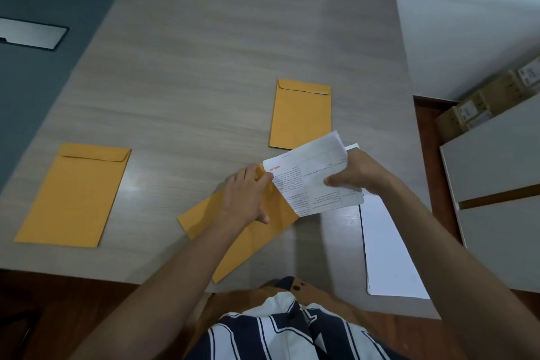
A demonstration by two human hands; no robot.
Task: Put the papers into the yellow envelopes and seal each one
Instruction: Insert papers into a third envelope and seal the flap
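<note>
Fingers of the left hand (pixel 248 199) curl round the mouth of a flat yellow paper envelope (pixel 233 240) lying slantwise on the pale wood-grain table (pixel 204 67), near its front edge. The right hand (pixel 355 174) pinches a folded white printed sheet (pixel 312 181), its lower corner at the opening. The step in hand looks like insertion; next the sheet must slide fully inside, which calls for the mouth staying spread. Two more yellow envelopes (pixel 301 117) lie flat farther off, and a stack of white papers (pixel 388 251) waits at right.
</note>
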